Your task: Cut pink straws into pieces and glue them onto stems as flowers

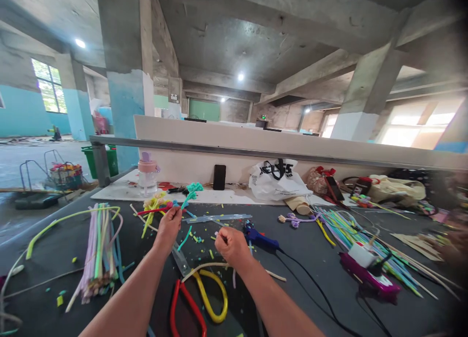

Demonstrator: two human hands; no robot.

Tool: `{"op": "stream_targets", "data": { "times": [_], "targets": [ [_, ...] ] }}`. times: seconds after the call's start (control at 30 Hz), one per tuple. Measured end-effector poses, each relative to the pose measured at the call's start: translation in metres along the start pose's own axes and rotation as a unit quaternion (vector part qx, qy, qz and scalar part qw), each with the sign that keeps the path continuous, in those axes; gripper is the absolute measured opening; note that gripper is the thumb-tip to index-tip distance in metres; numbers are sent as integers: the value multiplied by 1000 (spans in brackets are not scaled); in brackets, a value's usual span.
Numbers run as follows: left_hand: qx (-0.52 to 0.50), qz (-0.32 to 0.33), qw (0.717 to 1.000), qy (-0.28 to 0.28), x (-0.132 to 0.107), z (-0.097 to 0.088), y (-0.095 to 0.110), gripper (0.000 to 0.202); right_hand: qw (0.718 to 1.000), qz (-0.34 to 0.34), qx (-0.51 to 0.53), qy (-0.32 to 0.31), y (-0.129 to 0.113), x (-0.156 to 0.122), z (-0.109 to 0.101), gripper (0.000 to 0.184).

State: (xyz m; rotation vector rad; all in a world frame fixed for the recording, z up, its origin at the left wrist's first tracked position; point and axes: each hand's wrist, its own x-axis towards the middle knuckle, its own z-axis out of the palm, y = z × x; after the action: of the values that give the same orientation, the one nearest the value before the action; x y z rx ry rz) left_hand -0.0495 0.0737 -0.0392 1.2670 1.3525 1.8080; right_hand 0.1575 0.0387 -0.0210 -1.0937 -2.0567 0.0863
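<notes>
My left hand (168, 230) is closed around the stem of a teal pipe-cleaner flower (193, 191), its fluffy head pointing up and away. To its right, my right hand (234, 247) is curled into a fist; what its fingers hold, if anything, is hidden. Scissors (215, 308) with one red and one yellow handle lie between my forearms. A blue hot glue gun (263, 239) rests just right of my right hand. Clear glue sticks (219, 218) lie behind both hands. Yellow pipe-cleaner pieces (151, 211) sit beside my left hand, and small teal and yellow clippings are scattered around.
A bundle of pipe cleaners (98, 249) lies at left, another (351, 230) at right. A purple power strip (369, 278) feeds the glue gun's cord. Along the back stand a bottle (147, 176), a phone (219, 177) and a white bag (276, 181). A blurred hand shows far right.
</notes>
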Motion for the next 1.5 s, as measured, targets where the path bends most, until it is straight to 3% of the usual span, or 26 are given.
{"op": "stream_targets", "data": {
  "times": [0.23,0.5,0.63,0.73,0.9,1.0,1.3,1.5],
  "targets": [
    [128,-1,990,58,3,-8,-12,30,999,-11,31,-43,2,0,6,28],
    [256,35,950,174,21,-46,-3,25,997,-7,68,-42,1,-1,3,27],
    [276,84,939,186,16,-42,3,27,995,0,91,-33,0,0,3,27],
    [264,150,946,116,5,-21,16,28,994,19,110,-15,2,2,0,31],
    [217,238,936,-141,-23,23,48,21,988,36,148,2,1,5,-8,32],
    [198,244,916,-248,-39,37,60,26,984,25,178,-13,-3,5,-10,31],
    [129,153,920,-336,-46,33,67,33,964,40,254,-74,-7,5,-15,27],
    [41,92,923,-372,-51,31,74,34,925,89,348,-122,-13,2,-19,27]
  ]
}}
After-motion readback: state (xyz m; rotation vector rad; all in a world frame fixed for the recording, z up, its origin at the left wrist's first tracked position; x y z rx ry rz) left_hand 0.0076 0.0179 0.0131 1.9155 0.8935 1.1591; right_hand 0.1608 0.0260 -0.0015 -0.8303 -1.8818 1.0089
